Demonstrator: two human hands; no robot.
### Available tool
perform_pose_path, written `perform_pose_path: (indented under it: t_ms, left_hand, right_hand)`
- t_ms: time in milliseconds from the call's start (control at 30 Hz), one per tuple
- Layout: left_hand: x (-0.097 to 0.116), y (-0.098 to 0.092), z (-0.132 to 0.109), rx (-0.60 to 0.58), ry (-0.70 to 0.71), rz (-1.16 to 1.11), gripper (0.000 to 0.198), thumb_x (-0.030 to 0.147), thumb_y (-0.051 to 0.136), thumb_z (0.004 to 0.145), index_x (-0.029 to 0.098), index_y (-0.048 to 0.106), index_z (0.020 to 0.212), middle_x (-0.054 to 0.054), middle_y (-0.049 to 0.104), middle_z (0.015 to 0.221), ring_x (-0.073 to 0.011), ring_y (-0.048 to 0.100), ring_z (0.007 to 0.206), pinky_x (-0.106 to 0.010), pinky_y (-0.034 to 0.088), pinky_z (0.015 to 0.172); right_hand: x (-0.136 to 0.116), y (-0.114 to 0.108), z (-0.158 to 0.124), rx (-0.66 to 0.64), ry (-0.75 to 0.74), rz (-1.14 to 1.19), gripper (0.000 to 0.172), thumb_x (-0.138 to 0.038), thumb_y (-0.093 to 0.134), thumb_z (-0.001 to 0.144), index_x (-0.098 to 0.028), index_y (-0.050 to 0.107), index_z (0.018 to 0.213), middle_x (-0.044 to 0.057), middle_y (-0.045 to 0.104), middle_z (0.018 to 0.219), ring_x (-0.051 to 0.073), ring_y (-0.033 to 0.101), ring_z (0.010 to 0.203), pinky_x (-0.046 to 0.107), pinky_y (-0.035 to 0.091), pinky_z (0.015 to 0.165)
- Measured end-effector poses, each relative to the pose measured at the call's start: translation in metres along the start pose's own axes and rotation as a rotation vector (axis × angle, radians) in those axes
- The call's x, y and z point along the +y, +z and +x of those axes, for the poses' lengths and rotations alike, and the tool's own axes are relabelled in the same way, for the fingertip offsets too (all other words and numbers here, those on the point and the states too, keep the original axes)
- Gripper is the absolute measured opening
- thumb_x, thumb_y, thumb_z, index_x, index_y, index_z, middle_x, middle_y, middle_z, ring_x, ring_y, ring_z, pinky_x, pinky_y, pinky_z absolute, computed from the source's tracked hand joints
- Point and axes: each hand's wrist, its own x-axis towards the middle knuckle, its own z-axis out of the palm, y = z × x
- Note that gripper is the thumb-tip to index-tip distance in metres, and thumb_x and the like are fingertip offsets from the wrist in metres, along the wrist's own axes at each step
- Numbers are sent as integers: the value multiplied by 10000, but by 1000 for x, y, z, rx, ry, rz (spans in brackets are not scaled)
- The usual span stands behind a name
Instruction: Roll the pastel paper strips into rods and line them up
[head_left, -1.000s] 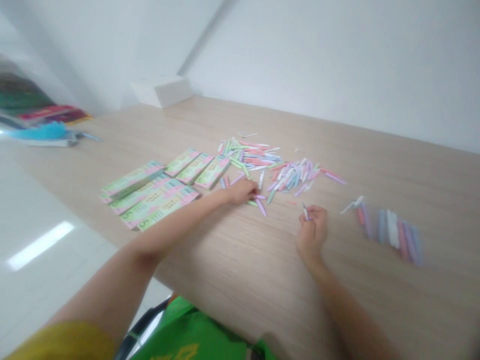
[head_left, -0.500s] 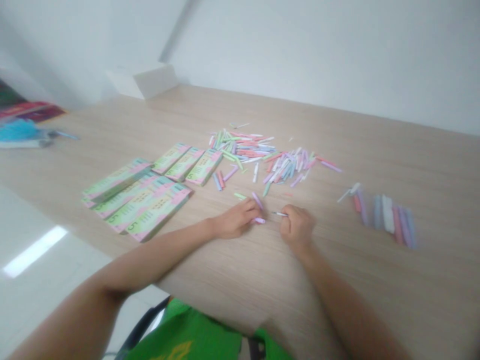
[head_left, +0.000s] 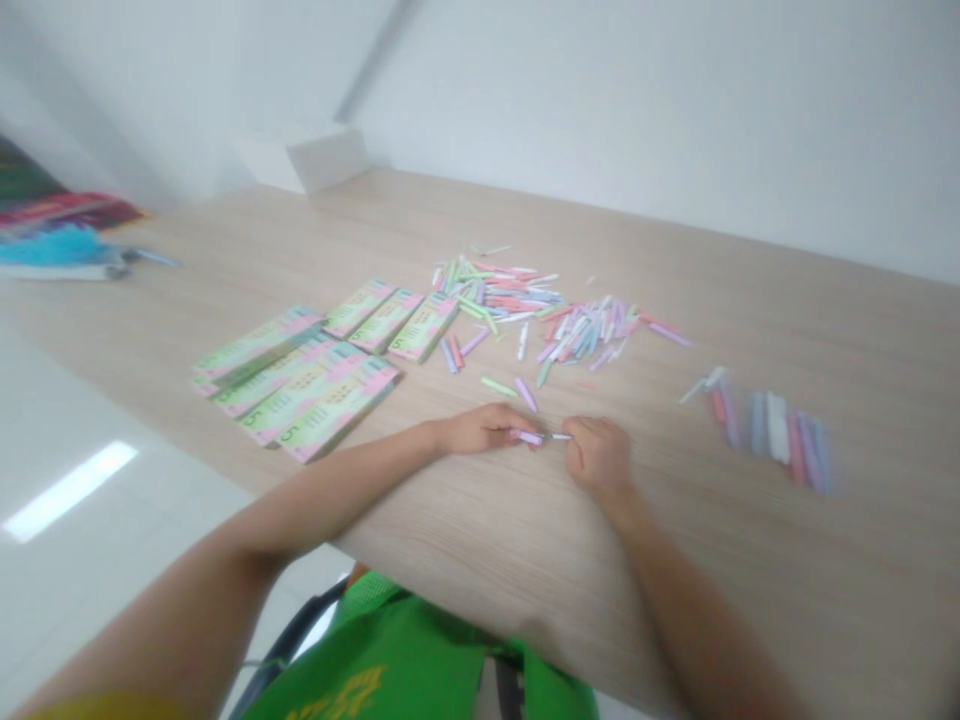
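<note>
Head camera looks forward and down, close over the left hand (head_left: 487,428) and right hand (head_left: 598,456).

We have bare tabletop (head_left: 465,545) open along the near edge. Ahead lies the heap of pastel sticks (head_left: 540,312), left the green-and-pink packs (head_left: 315,378), right a laid-out row of sticks (head_left: 772,440), with clear wood between them.
</note>
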Motion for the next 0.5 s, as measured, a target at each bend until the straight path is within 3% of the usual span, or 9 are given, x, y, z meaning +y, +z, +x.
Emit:
perform_pose_path:
  t_ms: [233, 500]
  left_hand:
    - [-4, 1, 1, -2, -41, -56, 491, 493, 411, 917, 84, 660, 1029, -151, 677, 945, -184, 611, 898, -292, 450, 837]
    - [-2, 0, 3, -6, 1, -16, 489, 493, 391, 923, 89, 656, 1003, -155, 669, 920, -186, 605, 860, -305, 453, 805]
  right_hand:
    - [2, 1, -2, 53, -59, 4, 157, -134, 394, 736, -191, 495, 630, 21, 512, 572, 156, 399, 581, 300, 247, 635]
    - [-4, 1, -2, 16, -29, -196, 135, -134, 453, 716, -176, 546, 627, 34, 541, 583, 154, 411, 582, 306, 242, 632]
